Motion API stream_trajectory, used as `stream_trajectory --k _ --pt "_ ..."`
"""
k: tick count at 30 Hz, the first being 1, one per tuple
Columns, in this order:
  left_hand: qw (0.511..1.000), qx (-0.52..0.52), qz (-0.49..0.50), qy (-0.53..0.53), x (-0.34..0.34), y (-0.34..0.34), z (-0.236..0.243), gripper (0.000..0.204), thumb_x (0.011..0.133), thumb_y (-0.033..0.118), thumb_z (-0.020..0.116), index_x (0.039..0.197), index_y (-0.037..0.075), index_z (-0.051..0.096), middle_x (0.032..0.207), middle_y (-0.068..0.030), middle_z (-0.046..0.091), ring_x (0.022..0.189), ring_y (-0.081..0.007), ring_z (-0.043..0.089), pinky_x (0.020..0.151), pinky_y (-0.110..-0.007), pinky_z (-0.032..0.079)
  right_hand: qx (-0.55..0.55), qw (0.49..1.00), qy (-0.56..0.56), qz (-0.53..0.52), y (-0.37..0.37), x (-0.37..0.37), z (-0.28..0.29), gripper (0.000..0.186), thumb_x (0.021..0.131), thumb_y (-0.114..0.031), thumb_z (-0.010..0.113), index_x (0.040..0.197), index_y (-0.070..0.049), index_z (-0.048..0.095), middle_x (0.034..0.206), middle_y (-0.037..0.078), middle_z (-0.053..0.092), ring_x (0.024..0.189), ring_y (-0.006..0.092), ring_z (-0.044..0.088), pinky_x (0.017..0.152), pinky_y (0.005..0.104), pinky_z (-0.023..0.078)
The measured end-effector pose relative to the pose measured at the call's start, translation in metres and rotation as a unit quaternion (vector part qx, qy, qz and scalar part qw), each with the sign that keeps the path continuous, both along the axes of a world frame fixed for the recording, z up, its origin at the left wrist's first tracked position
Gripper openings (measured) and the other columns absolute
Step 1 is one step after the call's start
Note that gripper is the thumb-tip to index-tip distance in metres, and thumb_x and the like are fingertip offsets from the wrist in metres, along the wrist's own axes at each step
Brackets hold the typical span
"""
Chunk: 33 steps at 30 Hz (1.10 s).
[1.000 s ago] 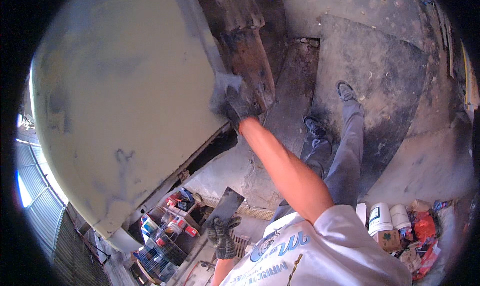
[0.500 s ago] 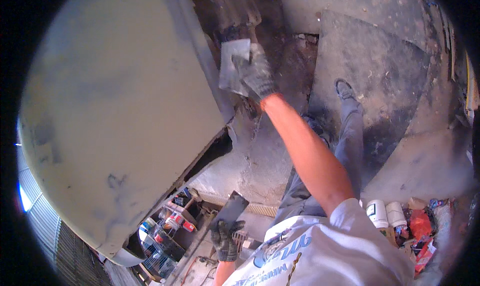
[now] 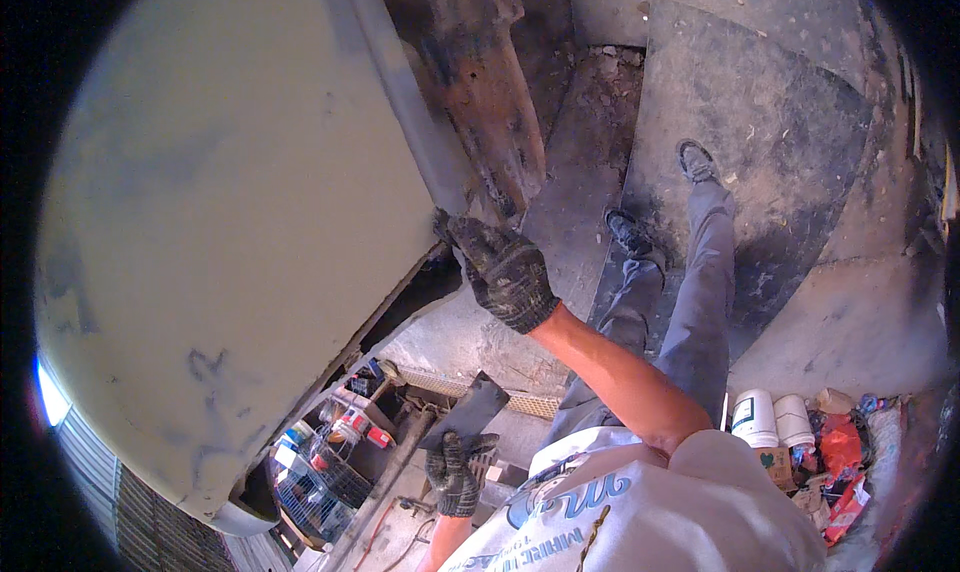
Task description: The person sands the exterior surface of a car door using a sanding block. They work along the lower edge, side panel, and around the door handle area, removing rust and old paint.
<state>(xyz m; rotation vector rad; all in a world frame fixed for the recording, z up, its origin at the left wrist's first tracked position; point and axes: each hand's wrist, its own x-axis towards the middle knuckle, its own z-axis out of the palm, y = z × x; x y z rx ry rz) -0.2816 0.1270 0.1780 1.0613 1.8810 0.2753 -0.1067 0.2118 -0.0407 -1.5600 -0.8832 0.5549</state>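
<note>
At lower centre, the left hand (image 3: 453,478) holds a plate (image 3: 470,410); the right hand (image 3: 507,272) curls at a panel (image 3: 250,182), grip unclear.

Big panel (image 3: 250,172) up the left side, and there's the right hand (image 3: 510,272) at its right-hand corner! Below, nearer the body, the left hand (image 3: 453,477) has a flat plate (image 3: 477,409), a wire basket (image 3: 303,499) off to its left. Out right, one shoe (image 3: 695,160) on the floor sheet (image 3: 760,112); lower right, two buckets (image 3: 755,419) beside a clutter heap (image 3: 840,447).
</note>
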Motion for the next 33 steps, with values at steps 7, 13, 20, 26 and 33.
stream_trajectory --k 7,13,20,26,33 --pt "1.000 -0.017 -0.009 -0.002 -0.009 -0.006 -0.003 0.032 0.099 0.033 0.056 0.109 0.002 0.057 0.086 -0.0185 0.072 0.066 -0.0248 0.069 0.060 -0.034 0.055 0.012 0.999 -0.038 0.017 0.009 0.007 -0.006 0.063 0.075 0.000 0.058 0.137 -0.011 0.052 0.127 0.014 0.062 0.098 0.0350 0.062 0.085 0.0451 0.050" --pt "1.000 -0.005 -0.018 0.021 -0.011 -0.009 -0.003 0.036 0.099 0.035 0.057 0.108 0.001 0.058 0.084 -0.0176 0.071 0.067 -0.0241 0.069 0.060 -0.033 0.054 0.049 0.998 -0.045 0.001 0.016 0.014 -0.011 0.063 0.076 0.003 0.055 0.137 -0.011 0.052 0.124 0.013 0.063 0.095 0.0347 0.062 0.088 0.0472 0.049" --pt "1.000 -0.003 -0.020 0.024 -0.008 -0.011 -0.004 0.034 0.099 0.034 0.056 0.108 0.001 0.057 0.083 -0.0176 0.071 0.066 -0.0237 0.068 0.061 -0.033 0.054 0.058 0.997 -0.031 0.040 0.025 0.023 -0.025 0.055 0.081 0.001 0.055 0.136 -0.011 0.054 0.123 0.010 0.064 0.098 0.0321 0.064 0.091 0.0435 0.050" --pt "0.997 0.021 -0.050 0.060 -0.014 -0.014 -0.006 0.031 0.100 0.034 0.055 0.107 0.003 0.057 0.087 -0.0152 0.070 0.069 -0.0235 0.068 0.064 -0.036 0.055 0.138 0.990 -0.021 0.005 0.039 0.036 -0.025 0.056 0.082 -0.001 0.056 0.136 -0.014 0.053 0.125 0.010 0.064 0.095 0.0317 0.066 0.086 0.0437 0.052" --pt "1.000 0.013 -0.007 0.015 -0.010 -0.016 -0.007 0.033 0.099 0.034 0.057 0.112 0.003 0.057 0.096 -0.0123 0.069 0.075 -0.0240 0.070 0.068 -0.037 0.057 0.079 0.994 -0.069 0.037 0.056 0.044 -0.035 0.062 0.078 -0.004 0.060 0.138 -0.016 0.052 0.131 0.009 0.061 0.098 0.0317 0.065 0.085 0.0413 0.053"
